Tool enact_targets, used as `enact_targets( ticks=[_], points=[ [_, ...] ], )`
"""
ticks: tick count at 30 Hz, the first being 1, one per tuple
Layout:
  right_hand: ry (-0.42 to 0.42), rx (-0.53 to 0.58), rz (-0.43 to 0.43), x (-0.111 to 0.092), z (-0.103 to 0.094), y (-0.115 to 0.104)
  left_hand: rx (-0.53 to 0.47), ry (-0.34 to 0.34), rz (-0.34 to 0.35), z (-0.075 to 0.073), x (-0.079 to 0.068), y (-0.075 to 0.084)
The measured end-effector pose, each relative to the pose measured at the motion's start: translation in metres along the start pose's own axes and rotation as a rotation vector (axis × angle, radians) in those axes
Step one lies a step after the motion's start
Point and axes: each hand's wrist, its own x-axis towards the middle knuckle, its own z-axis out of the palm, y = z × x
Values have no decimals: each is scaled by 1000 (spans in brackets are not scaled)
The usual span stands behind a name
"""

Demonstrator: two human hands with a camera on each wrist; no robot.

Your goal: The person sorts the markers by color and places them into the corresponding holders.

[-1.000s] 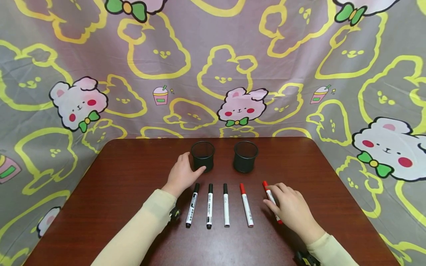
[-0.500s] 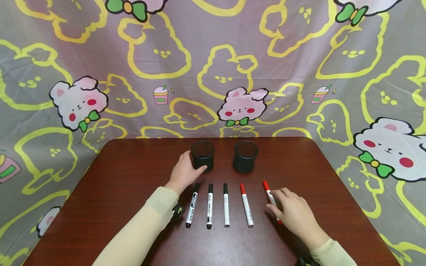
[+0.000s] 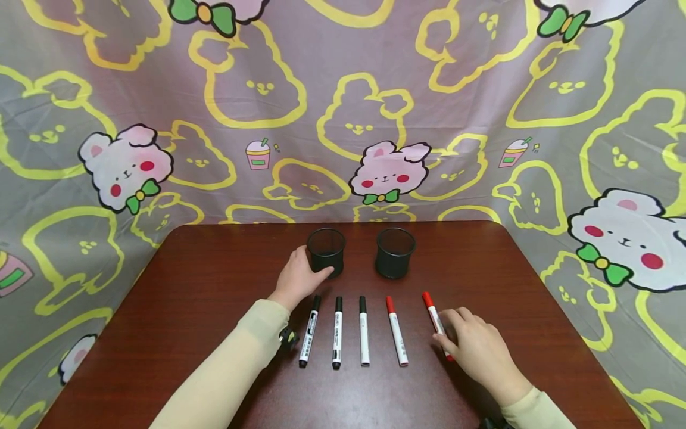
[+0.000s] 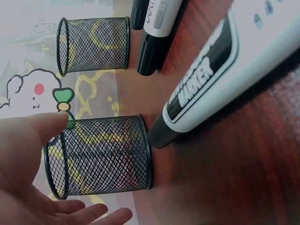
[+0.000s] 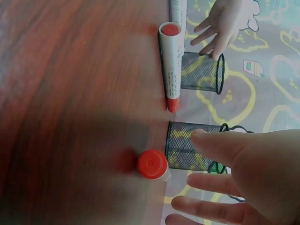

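My left hand [image 3: 299, 277] is at the left side of a black mesh pen holder [image 3: 326, 262]. In the left wrist view its thumb and fairly straight fingers [image 4: 86, 213] spread to either side of that holder; whether they touch it I cannot tell. My right hand [image 3: 476, 347] hovers by the rightmost red-capped marker [image 3: 435, 317], hiding part of its barrel. The right wrist view has the thumb and fingers [image 5: 211, 185] apart and extended, with nothing gripped and the marker's red end [image 5: 153, 164] beyond them. A second mesh pen holder [image 3: 395, 262] stands to the right of the first.
Between the hands lie another red-capped marker [image 3: 397, 333] and several black-capped ones, including a middle marker [image 3: 337, 336] and a leftmost marker [image 3: 309, 335]. All rest on a dark wooden table [image 3: 214, 256]. A cartoon-print cloth [image 3: 455, 59] hangs around the back and sides.
My right hand has drifted slightly right and back toward me, uncovering more of the rightmost marker. The left hand has shifted barely right. Markers and pen holders stay where they were.
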Motion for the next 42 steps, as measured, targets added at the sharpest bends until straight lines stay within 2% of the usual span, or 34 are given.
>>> enact_targets(
  ticks=[10,19,31,42],
  points=[
    [-24,-13,32,-6,1,-2,-43,-31,4,1,1,1],
    [-72,-36,49,-10,6,-1,-85,-55,-36,2,7,-1],
    [-65,-58,44,-12,6,-1,-118,-58,-23,6,14,-4],
    [-106,-65,53,-12,4,-3,-119,-61,-21,7,17,-5]
  ],
)
